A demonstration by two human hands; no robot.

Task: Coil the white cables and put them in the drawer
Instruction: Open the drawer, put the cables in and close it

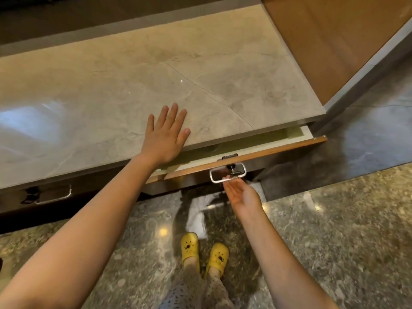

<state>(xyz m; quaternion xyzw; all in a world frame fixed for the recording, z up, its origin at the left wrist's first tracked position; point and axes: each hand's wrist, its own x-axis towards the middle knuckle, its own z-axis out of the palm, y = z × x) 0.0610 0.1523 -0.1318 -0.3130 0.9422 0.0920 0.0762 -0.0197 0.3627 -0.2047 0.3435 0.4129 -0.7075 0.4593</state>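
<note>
The drawer under the stone countertop is pulled out a little, and a narrow strip of its pale inside shows. My right hand is palm up below the drawer front, fingertips hooked on the silver loop handle. My left hand lies flat on the countertop near its front edge, fingers spread and holding nothing. No white cable is visible on the countertop or in the visible strip of the drawer.
A second drawer with a similar handle sits shut to the left. A brown wooden panel rises at the right end of the counter. My feet in yellow clogs stand on the speckled floor, with a white patch just ahead.
</note>
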